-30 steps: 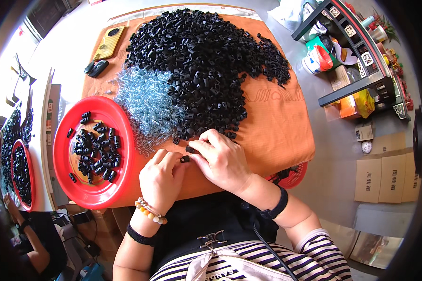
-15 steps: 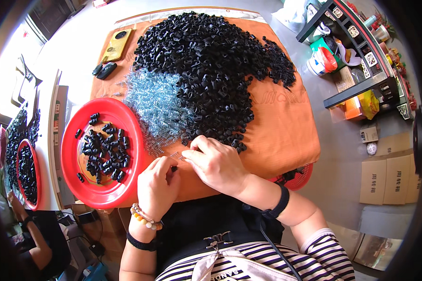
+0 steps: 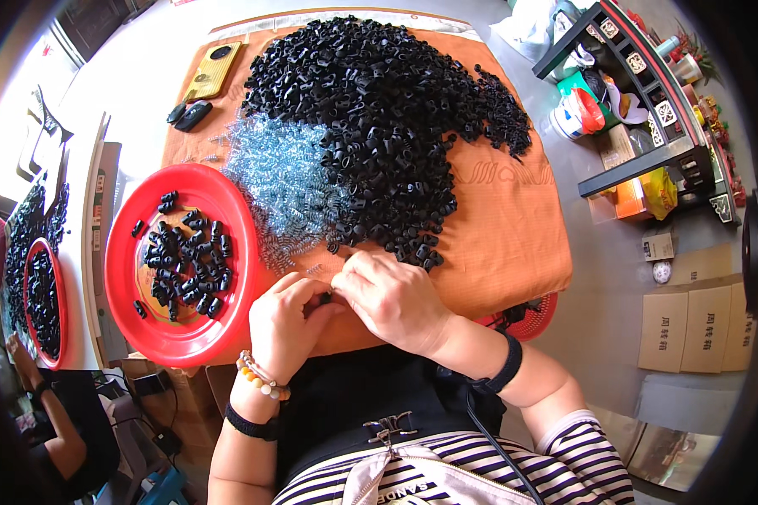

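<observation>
My left hand point(image 3: 288, 324) is closed around a small black plastic part point(image 3: 325, 298), whose end shows between thumb and forefinger. Against it, my right hand point(image 3: 393, 301) pinches with its fingertips; whatever they hold is hidden. Both hands meet at the near edge of the orange-covered table point(image 3: 505, 227). Just beyond them lies a heap of thin silvery coil springs point(image 3: 282, 172), bordered by a large pile of small black plastic parts point(image 3: 379, 109). Left of my hands, a round red tray point(image 3: 123, 278) contains several short black cylindrical pieces point(image 3: 175, 265).
A yellow phone-like object point(image 3: 213, 74) and a black oval object point(image 3: 194, 116) lie at the table's far left. Under the right edge shows a red basket point(image 3: 537, 318). Cartons point(image 3: 706, 328) and a dark shelf point(image 3: 648, 164) stand right. Another person's arm point(image 3: 59, 421) is at left, beside another red tray point(image 3: 61, 337).
My left hand has turned and opened out slightly, lifting the black part toward the right fingertips. My right fingers have come in to meet it. The view has shifted slightly.
</observation>
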Available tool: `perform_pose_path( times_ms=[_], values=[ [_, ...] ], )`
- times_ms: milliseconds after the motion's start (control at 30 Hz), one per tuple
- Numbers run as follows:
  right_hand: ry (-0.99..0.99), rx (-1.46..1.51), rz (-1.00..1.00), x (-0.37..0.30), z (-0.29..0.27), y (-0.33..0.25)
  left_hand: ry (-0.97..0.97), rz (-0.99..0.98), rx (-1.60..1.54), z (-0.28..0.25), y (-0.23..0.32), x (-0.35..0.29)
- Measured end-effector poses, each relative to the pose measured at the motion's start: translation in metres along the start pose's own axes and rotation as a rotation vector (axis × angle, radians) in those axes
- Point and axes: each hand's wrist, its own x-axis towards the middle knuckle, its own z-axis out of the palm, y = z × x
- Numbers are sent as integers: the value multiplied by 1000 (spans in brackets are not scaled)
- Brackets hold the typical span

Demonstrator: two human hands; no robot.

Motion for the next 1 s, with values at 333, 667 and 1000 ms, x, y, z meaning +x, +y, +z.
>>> perform_pose_path(
  times_ms=[333,667,1000],
  values=[
    [-126,-177,-140,-4,-8,3,143,106,97,11,5,-2],
    [-29,169,143,-13,-1,3,95,110,96,14,6,0],
    [15,305,167,-14,1,2,95,103,23,11,1,-2]
  ],
)
